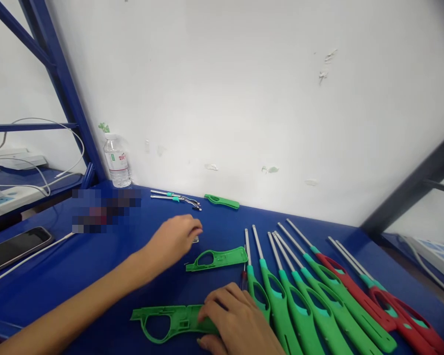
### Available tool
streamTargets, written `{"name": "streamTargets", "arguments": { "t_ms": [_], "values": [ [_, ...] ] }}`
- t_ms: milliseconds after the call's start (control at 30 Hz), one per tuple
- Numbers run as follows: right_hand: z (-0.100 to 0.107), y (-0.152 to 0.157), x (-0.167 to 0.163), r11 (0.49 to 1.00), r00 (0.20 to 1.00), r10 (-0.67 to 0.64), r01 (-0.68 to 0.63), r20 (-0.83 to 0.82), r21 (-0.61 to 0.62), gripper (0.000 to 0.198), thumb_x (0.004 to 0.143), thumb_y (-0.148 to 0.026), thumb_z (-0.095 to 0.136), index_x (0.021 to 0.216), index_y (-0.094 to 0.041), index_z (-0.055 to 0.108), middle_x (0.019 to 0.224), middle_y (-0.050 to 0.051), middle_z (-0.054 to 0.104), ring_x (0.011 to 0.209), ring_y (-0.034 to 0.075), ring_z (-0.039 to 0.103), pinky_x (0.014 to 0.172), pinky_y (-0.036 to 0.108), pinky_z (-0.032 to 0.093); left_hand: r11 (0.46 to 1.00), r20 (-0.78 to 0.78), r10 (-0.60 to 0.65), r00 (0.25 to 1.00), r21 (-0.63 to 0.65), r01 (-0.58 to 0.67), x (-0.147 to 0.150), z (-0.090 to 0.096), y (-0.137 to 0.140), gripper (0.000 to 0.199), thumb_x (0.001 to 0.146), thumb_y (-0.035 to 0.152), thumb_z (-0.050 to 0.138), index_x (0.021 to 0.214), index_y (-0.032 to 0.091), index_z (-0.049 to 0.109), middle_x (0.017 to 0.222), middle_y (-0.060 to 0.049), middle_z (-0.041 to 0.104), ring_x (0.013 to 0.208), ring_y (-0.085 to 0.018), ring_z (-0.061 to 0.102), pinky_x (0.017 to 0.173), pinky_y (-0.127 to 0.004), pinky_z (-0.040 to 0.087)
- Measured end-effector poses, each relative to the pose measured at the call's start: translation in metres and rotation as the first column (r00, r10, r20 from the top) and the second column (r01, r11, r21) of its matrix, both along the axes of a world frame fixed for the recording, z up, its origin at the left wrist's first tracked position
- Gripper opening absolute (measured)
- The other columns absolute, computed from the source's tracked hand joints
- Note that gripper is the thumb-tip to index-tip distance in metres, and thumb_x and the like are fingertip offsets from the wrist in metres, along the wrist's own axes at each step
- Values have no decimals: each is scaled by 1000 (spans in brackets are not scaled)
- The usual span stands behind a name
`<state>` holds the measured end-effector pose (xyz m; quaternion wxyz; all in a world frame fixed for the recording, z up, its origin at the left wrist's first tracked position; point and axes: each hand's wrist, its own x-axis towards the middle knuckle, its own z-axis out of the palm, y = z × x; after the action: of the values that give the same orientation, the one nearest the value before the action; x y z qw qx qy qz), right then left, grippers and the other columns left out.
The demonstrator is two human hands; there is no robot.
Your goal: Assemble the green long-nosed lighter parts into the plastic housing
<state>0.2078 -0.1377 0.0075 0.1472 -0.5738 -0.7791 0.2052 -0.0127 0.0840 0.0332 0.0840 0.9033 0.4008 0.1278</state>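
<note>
The left hand reaches across the blue table with its fingers curled loosely together, the tips at a small metal part lying on the surface; whether they actually pinch it cannot be told. Just to the right of that hand lies a green lighter half-shell, open side up, untouched. The right hand rests palm down with its fingers close together, pressing on the right end of a second green lighter half-shell near the table's front edge, whose trigger loop points left. Beside the right hand, a row of assembled long-nozzle lighters fans out, green ones first and red ones farther right. Towards the wall lie a green handle piece and two metal nozzle tubes, with a water bottle in the corner and a phone at far left
</note>
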Motion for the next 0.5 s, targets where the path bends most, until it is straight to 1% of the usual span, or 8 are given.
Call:
{"name": "streamTargets", "arguments": {
  "t_ms": [67, 133, 200, 267, 367, 500],
  "values": [
    [5, 1, -2, 999, 1000, -8, 7, -5, -39, 33, 107, -27, 109, 136, -38, 97, 144, -4, 94, 143, 31, 84, 124, 38, 65, 996, 8, 59, 998, 72, -59, -21, 8, 32, 41, 125, 50, 91, 155, 23, 83, 159, -13, 85, 137, -33, 86, 119, -58, 77],
    [9, 0, -3, 997, 1000, -25, 24, -9, -71, 35, 108, -23, 107, 138, -38, 97, 145, -4, 94, 143, 30, 84, 126, 39, 64, 987, 10, 107, 994, 123, -107, -41, 13, 65, 42, 125, 50, 91, 156, 23, 83, 161, -14, 84, 139, -34, 86, 121, -59, 76],
    [13, 0, -2, 995, 999, -43, 41, -12, -95, 38, 107, -19, 106, 139, -38, 96, 146, -5, 94, 142, 30, 83, 129, 41, 63, 978, 15, 129, 992, 161, -130, -55, 13, 96, 45, 124, 50, 92, 158, 23, 82, 163, -14, 83, 142, -35, 85, 121, -61, 76],
    [14, 0, -2, 992, 998, -58, 56, -13, -115, 41, 107, -17, 105, 140, -39, 96, 146, -5, 94, 143, 31, 82, 131, 41, 62, 973, 24, 129, 991, 190, -132, -61, 7, 120, 46, 124, 50, 92, 160, 23, 81, 166, -15, 82, 145, -36, 84, 123, -62, 75],
    [16, 0, 0, 987, 998, -68, 66, -7, -143, 44, 106, -16, 105, 143, -39, 95, 147, -5, 94, 144, 31, 81, 131, 40, 62, 974, 25, 97, 995, 202, -100, -63, -4, 145, 47, 124, 50, 93, 161, 23, 81, 166, -15, 81, 144, -36, 85, 123, -62, 76],
    [23, 2, 0, 978, 997, -72, 73, 16, -198, 48, 106, -15, 103, 147, -39, 95, 151, -5, 94, 147, 32, 81, 132, 41, 61, 977, 37, 37, 999, 208, -44, -66, -17, 162, 47, 124, 50, 93, 160, 22, 81, 163, -14, 82, 141, -35, 86, 120, -60, 77]
  ]
}}
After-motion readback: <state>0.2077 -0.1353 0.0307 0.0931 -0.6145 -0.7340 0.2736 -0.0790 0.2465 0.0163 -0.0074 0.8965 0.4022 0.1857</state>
